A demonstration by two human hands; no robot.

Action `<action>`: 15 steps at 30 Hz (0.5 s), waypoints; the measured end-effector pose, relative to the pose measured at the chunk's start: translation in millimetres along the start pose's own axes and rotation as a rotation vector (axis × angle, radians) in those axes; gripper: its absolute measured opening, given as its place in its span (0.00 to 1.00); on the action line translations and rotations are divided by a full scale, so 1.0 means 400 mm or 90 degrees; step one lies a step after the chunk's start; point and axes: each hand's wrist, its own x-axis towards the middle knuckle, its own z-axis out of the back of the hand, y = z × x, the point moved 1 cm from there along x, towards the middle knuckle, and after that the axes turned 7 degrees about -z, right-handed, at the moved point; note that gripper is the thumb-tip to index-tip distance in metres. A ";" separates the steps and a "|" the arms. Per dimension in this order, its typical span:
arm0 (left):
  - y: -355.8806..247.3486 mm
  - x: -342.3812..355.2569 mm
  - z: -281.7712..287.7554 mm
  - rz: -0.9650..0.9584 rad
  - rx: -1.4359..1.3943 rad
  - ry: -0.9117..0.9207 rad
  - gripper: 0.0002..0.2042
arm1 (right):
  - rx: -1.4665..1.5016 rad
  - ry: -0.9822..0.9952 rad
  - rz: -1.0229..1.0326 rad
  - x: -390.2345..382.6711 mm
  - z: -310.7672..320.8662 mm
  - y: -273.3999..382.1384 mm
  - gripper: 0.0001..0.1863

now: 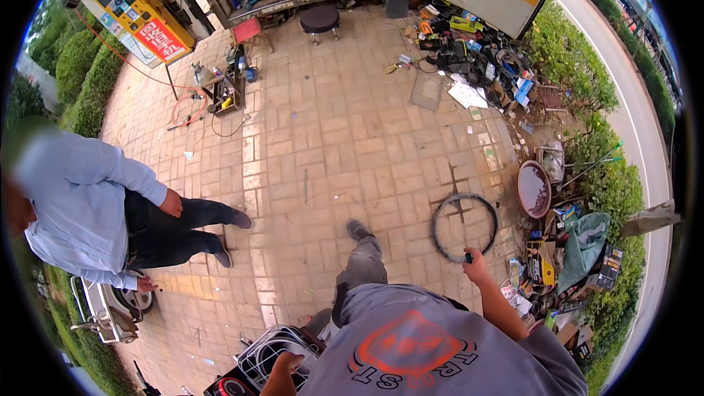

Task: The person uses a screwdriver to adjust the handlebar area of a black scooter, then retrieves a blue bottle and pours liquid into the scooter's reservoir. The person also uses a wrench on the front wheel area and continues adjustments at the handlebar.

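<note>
My right hand (pixel 476 267) reaches out to the right with its fingers closed round a small tool with a dark green handle (pixel 468 257); the rest of that tool is too small to make out. Just beyond it is a thin black bicycle tyre (pixel 437 233) on the brick paving, and the hand overlaps its near edge. Whether they touch, I cannot tell. Low in the picture my left hand (pixel 289 361) is over a white wire basket (pixel 258 358) on a vehicle; its fingers are partly hidden.
Another person (pixel 95 205) stands at the left beside a parked white vehicle (pixel 106 312). Ahead are a toolbox (pixel 226 97), a round stool (pixel 320 20) and a yellow machine (pixel 136 11). Along the right lie a basin (pixel 534 189), scrap piles (pixel 480 62) and hedges (pixel 572 59).
</note>
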 end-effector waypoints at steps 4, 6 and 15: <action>-0.232 0.191 0.275 -0.062 -0.037 -0.117 0.25 | 0.146 0.066 -0.283 0.126 0.026 0.193 0.34; -0.561 0.118 0.463 -0.336 0.045 -0.271 0.23 | 0.209 0.052 -0.270 0.235 0.019 0.310 0.35; -1.315 0.375 0.695 -0.396 -0.400 -0.174 0.13 | -0.029 0.345 -0.218 0.851 -0.311 0.792 0.14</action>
